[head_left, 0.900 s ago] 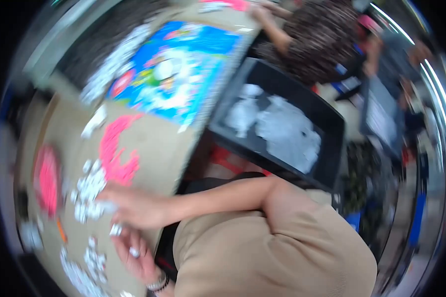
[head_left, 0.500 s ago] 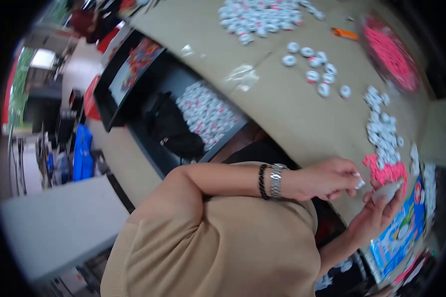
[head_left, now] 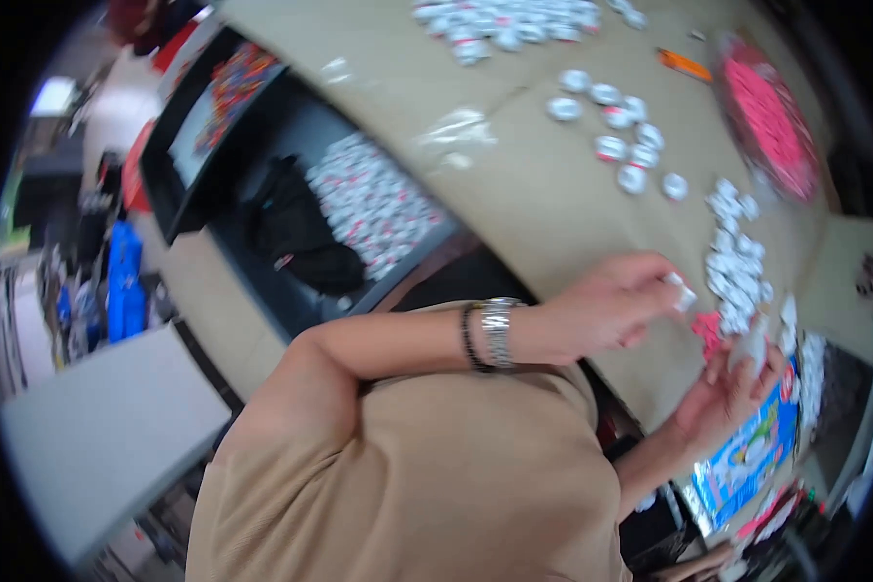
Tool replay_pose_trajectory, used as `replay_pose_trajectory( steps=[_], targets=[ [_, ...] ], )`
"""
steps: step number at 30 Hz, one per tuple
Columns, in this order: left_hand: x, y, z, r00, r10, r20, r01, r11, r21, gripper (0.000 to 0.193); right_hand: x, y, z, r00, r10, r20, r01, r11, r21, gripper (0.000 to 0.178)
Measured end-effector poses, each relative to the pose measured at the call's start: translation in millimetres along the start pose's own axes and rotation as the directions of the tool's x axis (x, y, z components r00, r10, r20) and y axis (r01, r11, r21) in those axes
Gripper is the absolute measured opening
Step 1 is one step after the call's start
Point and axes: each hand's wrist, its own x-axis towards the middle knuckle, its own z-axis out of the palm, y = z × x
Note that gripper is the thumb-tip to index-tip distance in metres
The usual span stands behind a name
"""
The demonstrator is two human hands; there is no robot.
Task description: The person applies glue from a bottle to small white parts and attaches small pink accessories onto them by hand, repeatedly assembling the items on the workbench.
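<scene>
A dark grey plastic bin (head_left: 419, 256) is holding many small white, pink-marked pieces (head_left: 378, 204) beside a black cloth item (head_left: 306, 238); an adjoining black bin (head_left: 204, 189) is containing multicoloured pieces (head_left: 233, 87). On the tabletop (head_left: 533, 209), a clear plastic bag (head_left: 795, 182) is enclosing bright pink pieces (head_left: 761, 112). A small translucent white bottle (head_left: 750, 346) is sitting in the right hand (head_left: 732, 393), near a heap of white pieces (head_left: 735, 272), its long axis running up the view and its narrow nozzle pointing away from the palm. The right fingers are wrapping its body; the left hand (head_left: 601, 306) is pinching 1 small white piece (head_left: 684, 293) between its fingers, apart from the bottle.
</scene>
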Motion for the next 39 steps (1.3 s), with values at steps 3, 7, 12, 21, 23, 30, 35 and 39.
replay_pose_trajectory(
  steps=[3,7,12,21,23,30,35,39],
  targets=[
    [6,6,-5,0.998,0.02,-0.062,-0.019,1.0,0.019,0.024,0,3,18,0.99,-0.034,-0.137,0.042,0.997,0.06,0.033],
    [11,7,-5,0.996,0.019,-0.091,-0.016,0.999,0.038,0.031,-2,5,19,0.991,-0.105,-0.083,0.114,0.986,0.12,0.03],
    [13,4,3,0.996,0.016,-0.087,-0.007,0.995,0.097,0.036,-9,11,16,0.975,-0.219,-0.039,0.22,0.975,0.023,0.024],
    [9,-3,6,0.995,0.055,-0.08,-0.034,0.97,0.241,0.035,-18,15,17,0.955,-0.295,-0.029,0.29,0.951,-0.11,0.021],
    [9,-3,7,0.995,0.068,-0.072,-0.047,0.965,0.258,0.034,-21,15,16,0.952,-0.307,-0.024,0.3,0.942,-0.15,0.022],
    [8,-4,5,0.998,0.048,-0.043,-0.035,0.964,0.263,0.029,-27,16,14,0.964,-0.267,-0.014,0.262,0.954,-0.148,0.02],
    [7,-4,4,0.999,0.044,-0.027,-0.035,0.964,0.263,0.029,-25,20,17,0.95,-0.312,-0.008,0.305,0.933,-0.189,0.024],
    [7,-2,4,0.999,0.039,-0.029,-0.03,0.963,0.267,0.029,-25,19,18,0.956,-0.293,0.004,0.289,0.94,-0.18,0.021]
  ],
)
